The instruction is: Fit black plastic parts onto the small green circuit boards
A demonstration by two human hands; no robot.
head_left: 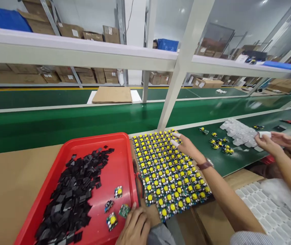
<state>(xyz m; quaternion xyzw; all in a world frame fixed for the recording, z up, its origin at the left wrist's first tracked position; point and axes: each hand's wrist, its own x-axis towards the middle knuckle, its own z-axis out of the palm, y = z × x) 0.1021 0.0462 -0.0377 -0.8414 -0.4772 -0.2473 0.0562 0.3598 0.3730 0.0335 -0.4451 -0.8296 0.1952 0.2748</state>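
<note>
Nearest, at the bottom edge, the left hand point(135, 227) lies knuckles up on the near right rim of the red tray point(125, 136), its fingers curled loosely with nothing gripped; whether the fingertips touch the small green circuit board point(124, 210) just beside them cannot be told. Three more small boards point(112, 220) with yellow parts lie loose on the tray floor near that hand, and a heap of flat black pieces point(76, 190) fills the tray's left half. Right of the tray, on the brown table point(10, 183), lies the large panel of circuit boards point(168, 170), row on row of yellow round parts, running from near the left hand out to the green belt. The right hand point(185, 145), with a brown-strapped watch at the wrist and white covers on two fingertips, reaches across the panel and rests on its far right corner, fingers spread flat and open, holding nothing. At the near right a white gridded tray point(270, 211) shows under the right arm. Farther right, another person's hands point(275, 139) hold a white piece over a cluster of white parts point(237, 132) on the green conveyor belt point(58, 126), with a few loose yellow-topped boards point(220, 144) between. Beyond the belt stand a white frame post point(183, 64) and shelves of cardboard boxes point(69, 76).
</note>
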